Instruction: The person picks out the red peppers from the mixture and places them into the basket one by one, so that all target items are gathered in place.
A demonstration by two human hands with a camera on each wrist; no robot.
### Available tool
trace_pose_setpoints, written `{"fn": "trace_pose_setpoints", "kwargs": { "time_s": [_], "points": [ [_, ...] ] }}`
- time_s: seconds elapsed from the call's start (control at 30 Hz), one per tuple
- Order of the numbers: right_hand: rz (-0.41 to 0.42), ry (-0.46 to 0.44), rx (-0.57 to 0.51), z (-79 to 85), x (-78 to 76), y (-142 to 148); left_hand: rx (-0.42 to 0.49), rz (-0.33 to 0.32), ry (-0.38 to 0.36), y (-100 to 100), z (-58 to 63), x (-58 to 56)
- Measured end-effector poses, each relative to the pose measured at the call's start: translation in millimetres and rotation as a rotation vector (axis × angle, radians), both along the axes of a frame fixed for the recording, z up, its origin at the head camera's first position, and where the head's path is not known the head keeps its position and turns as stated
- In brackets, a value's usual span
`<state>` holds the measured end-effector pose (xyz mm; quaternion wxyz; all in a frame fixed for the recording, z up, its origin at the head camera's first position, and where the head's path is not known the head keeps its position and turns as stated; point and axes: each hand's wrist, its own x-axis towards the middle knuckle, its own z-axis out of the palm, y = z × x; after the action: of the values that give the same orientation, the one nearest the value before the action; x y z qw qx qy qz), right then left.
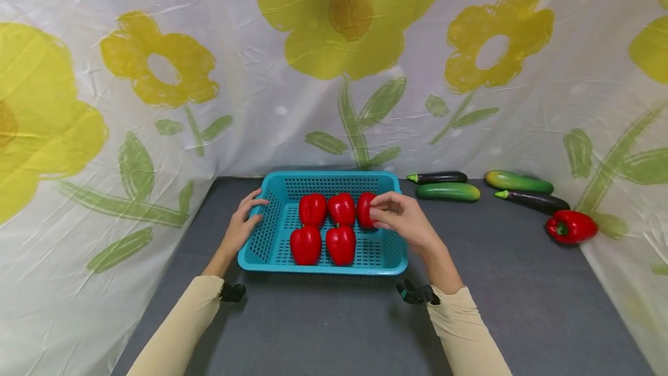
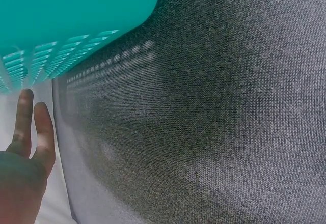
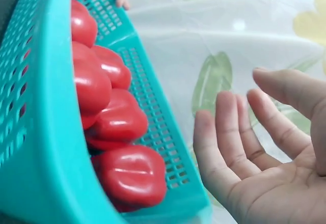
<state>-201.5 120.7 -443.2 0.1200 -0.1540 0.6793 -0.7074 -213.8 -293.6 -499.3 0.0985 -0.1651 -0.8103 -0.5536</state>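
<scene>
A blue-green plastic basket (image 1: 323, 270) stands on the grey table, with several red bell peppers (image 1: 305, 245) inside in two rows. My left hand (image 1: 241, 226) is at the basket's left rim with its fingers extended; the left wrist view shows two fingers (image 2: 43, 132) close to the perforated wall. Over the basket's right side, my right hand (image 1: 399, 219) partly covers the rightmost bell pepper (image 1: 363, 211) in the head view. From the right wrist, that hand (image 3: 275, 168) shows loosely bent, spread fingers with nothing between them, apart from the bell peppers (image 3: 135, 175).
Right of the basket lie an eggplant (image 1: 440, 177) and a zucchini (image 1: 447, 192). Farther right are a yellow-green zucchini (image 1: 516, 181), another eggplant (image 1: 534, 201) and a single red bell pepper (image 1: 574, 227). A flower-printed curtain (image 1: 292, 126) hangs behind the table.
</scene>
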Motion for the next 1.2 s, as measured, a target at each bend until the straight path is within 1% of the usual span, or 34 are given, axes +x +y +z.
{"fn": "trace_pose_setpoints", "kwargs": {
  "time_s": [0.17, 0.23, 0.3, 0.4, 0.6, 0.7, 0.8, 0.97, 1.07, 1.2],
  "points": [
    [-0.012, 0.016, -0.052, 2.5, 6.0, 13.9, 0.017, -0.005, 0.014, -4.2, -9.1, -3.5],
    [-0.017, 0.018, -0.072, 4.0, 9.5, 18.5, 0.007, -0.004, 0.017, -2.6, -5.3, -1.4],
    [-0.016, 0.022, -0.071, 4.3, 12.5, 22.7, -0.008, -0.001, 0.024, -0.6, 0.4, 1.9],
    [-0.004, 0.03, -0.045, 3.4, 17.4, 29.7, -0.024, 0.005, 0.017, 3.8, 11.6, 8.3],
    [-0.02, 0.028, 0.001, -1.9, 24.8, 49.0, -0.024, 0.014, -0.016, 4.2, 9.3, 7.1],
    [-0.032, 0.027, 0.024, -4.2, 26.6, 59.6, -0.029, 0.023, -0.028, 5.8, 10.4, 8.0],
    [-0.045, 0.044, 0.063, -5.8, 27.7, 72.0, -0.03, 0.026, -0.029, 7.1, 11.8, 8.7],
    [-0.068, 0.067, 0.117, -7.9, 30.5, 97.3, -0.027, 0.017, -0.007, 8.5, 13.7, 9.9],
    [-0.08, 0.069, 0.13, -8.7, 32.7, 114.1, -0.026, 0.012, 0.0, 8.0, 13.0, 9.6],
    [-0.09, 0.064, 0.117, -10.4, 35.9, 137.2, -0.027, 0.015, -0.012, 6.6, 12.2, 9.6]
  ]
}}
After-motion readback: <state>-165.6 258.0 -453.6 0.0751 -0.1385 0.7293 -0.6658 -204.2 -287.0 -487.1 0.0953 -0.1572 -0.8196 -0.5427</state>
